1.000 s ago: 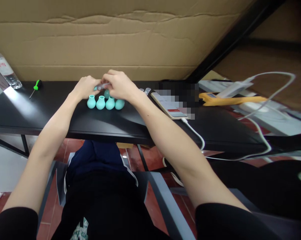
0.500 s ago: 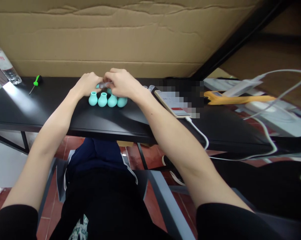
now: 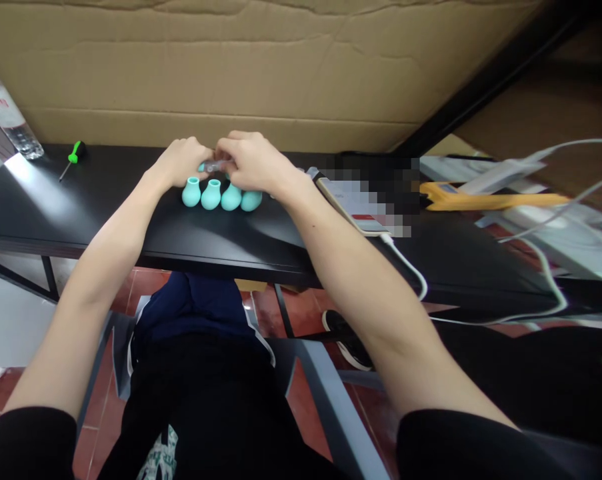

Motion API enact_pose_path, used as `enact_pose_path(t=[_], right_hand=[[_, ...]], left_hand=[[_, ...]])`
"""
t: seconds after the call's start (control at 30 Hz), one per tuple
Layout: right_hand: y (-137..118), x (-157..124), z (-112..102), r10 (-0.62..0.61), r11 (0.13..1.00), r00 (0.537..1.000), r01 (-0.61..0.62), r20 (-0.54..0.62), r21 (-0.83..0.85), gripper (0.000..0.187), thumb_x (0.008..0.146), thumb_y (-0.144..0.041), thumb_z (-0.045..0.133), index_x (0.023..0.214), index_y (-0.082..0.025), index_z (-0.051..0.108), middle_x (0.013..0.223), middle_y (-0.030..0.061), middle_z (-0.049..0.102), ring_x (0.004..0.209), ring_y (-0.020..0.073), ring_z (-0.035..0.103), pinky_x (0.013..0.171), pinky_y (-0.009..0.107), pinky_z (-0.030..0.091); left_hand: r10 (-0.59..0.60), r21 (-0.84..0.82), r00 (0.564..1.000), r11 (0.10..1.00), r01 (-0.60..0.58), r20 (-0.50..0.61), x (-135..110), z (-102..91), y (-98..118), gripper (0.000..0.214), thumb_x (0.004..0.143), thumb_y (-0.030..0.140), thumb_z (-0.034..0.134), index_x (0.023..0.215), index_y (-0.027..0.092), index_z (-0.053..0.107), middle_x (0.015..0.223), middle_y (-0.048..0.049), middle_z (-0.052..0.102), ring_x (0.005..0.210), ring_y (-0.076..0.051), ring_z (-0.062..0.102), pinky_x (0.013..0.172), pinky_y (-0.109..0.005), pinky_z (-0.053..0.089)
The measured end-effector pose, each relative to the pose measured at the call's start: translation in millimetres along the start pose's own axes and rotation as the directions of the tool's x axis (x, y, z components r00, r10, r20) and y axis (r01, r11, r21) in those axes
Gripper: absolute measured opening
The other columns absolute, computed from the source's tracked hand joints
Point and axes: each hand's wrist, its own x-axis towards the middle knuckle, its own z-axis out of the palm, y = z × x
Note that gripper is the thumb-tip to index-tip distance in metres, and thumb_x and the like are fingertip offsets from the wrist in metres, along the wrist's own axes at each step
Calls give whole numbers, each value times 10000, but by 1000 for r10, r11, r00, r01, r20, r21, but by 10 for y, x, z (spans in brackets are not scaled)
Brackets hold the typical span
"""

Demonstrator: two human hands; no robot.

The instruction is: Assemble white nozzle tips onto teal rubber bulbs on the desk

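Note:
My left hand (image 3: 185, 162) and my right hand (image 3: 253, 160) meet over the back of the black table. Between them is a small clear tube (image 3: 215, 166) with a turquoise bit at its left end; the fingers of both hands are closed on it. Just in front stands a row of several turquoise rubber bulbs (image 3: 211, 195) with open necks. The two at the left show whole, while my right hand partly covers those at the right. A bit of turquoise behind the row is mostly hidden by my fingers.
A screwdriver (image 3: 73, 160) with a green and black handle and a water bottle (image 3: 11, 117) are at the left. Right of my arm lies a phone (image 3: 355, 205) with a white cable (image 3: 405, 257). Further right is a yellow tool (image 3: 481, 200). A cardboard wall (image 3: 205, 80) closes the back.
The view has shifted slightly, so the bulbs and hands appear a little further right and higher. Both hands keep hold of the clear tube.

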Motion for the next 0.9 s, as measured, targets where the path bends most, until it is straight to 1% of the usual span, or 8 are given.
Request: enact_pose_path(t=[0.13,0.3,0.4,0.53,0.63,0.73,0.83,0.9], right_hand=[[-6,3,-5,-16,1000,1000,16,-8,13,155,1088,-347,740,1190,-244,794,1184,152,787,1144,405,742,1038,565,636],[-20,2,-15,-14,1000,1000,14,-13,28,145,1078,-324,717,1165,-239,795,1189,163,798,1144,413,746,1055,589,637],[-24,1,-18,-8,999,1000,9,-18,50,146,1088,-333,707,1165,-254,802,1193,163,802,1148,414,749,1070,603,644],[-20,11,-28,-9,996,999,11,-31,90,169,1097,-372,713,1189,-268,809,1161,160,800,1157,421,750,1093,618,656],[-23,23,-34,-14,994,999,19,-45,105,199,1096,-378,709,1219,-262,815,1160,165,803,1154,420,749,1116,632,657],[-51,35,-42,-3,994,998,9,-59,111,232,1085,-373,721,1261,-258,818,1223,179,801,1184,434,746,1141,668,647],[-93,44,-57,16,995,995,-6,-96,103,268,1089,-381,724,1307,-259,819,1321,195,779,1271,460,731,1188,705,627],[-107,51,-65,18,995,992,-6,-124,96,269,1100,-370,708,1318,-255,818,1356,202,768,1316,466,720,1215,704,615]], left_hand=[[-22,17,1000,1000,21,19,-14,-45,47,334,1016,338,712,1207,210,955,1099,-160,906,1209,-427,857,1051,-513,613],[-49,13,998,999,48,26,-18,-62,80,354,1020,349,696,1217,210,956,1120,-175,909,1236,-453,848,1039,-516,602],[-33,-7,999,999,33,-15,-19,-37,60,323,1031,361,693,1147,217,958,1046,-167,900,1166,-442,861,1003,-514,599],[-6,-44,997,999,3,-80,-30,-12,25,281,1047,378,703,1076,244,948,960,-121,893,1073,-398,869,943,-487,599],[-20,-46,996,999,16,-90,-40,-16,14,253,1047,380,715,1071,260,938,978,-99,908,1048,-373,872,922,-465,602],[-38,-28,995,999,36,-97,-45,-29,-1,241,1051,379,718,1082,263,927,1003,-94,917,1043,-362,880,921,-453,607],[-30,-11,990,1000,29,-139,-47,-34,-29,242,1070,382,701,1088,263,911,1025,-97,923,1044,-347,881,917,-441,606],[-22,-8,985,1000,21,-173,-49,-35,-47,250,1087,385,683,1099,258,899,1045,-103,926,1043,-333,875,914,-434,602]])
